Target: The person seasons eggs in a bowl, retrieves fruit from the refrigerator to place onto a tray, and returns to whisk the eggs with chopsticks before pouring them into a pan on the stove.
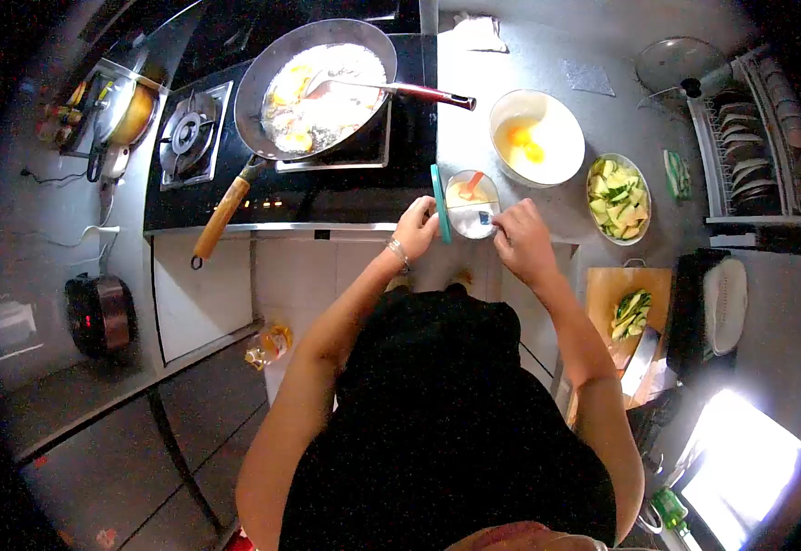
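Note:
My left hand (416,230) grips the teal lid (440,204) of a round seasoning box, the lid standing up on its left side. Inside the box (450,208) are two compartments. The far one holds a pale yellowish seasoning with an orange spoon (473,183); the near one holds white grains. My right hand (521,241) is at the box's right side, its fingers pinched by a small dark blue piece (486,218) that looks like a spoon. A white bowl (561,124) with cracked eggs stands just beyond that hand.
On the left stove stands a wok (252,110) with frying eggs; a spatula with a red handle (432,95) rests across its rim. Sliced squash fills an oval dish (618,202). A cutting board (599,292) carries more slices and a knife (641,360). A dish rack (749,147) is far right.

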The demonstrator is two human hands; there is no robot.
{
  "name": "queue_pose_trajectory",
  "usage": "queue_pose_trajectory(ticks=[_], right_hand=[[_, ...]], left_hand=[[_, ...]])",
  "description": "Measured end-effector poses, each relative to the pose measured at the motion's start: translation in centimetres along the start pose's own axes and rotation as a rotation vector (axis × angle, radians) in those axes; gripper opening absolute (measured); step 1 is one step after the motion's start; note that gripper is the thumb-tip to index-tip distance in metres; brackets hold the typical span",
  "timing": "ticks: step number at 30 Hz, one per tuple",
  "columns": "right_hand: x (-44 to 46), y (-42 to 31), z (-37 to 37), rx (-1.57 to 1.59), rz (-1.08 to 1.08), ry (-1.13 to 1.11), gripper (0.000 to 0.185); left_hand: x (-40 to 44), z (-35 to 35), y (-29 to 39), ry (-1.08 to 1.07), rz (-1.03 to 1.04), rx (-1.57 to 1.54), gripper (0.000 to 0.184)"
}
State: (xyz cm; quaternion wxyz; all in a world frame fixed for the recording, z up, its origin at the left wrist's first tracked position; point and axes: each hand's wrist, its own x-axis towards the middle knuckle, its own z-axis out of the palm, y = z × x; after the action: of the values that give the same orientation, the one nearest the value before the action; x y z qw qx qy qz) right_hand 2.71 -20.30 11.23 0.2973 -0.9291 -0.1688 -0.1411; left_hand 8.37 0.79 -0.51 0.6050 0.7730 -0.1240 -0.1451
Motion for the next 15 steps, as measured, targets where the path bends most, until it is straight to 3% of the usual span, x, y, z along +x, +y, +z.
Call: queue_pose_trajectory(ticks=[9, 15], right_hand=[[0.1, 0.5, 0.8, 0.068, 0.002, -0.077, 0.012], [-0.3, 1.1, 1.0, 0.143, 0.063, 0.009, 0.01]], left_hand=[[-0.1, 0.3, -0.2, 0.023, -0.002, 0.001, 0.019], [-0.1, 0.1, 0.4, 0.019, -0.016, 0.013, 0.02]])
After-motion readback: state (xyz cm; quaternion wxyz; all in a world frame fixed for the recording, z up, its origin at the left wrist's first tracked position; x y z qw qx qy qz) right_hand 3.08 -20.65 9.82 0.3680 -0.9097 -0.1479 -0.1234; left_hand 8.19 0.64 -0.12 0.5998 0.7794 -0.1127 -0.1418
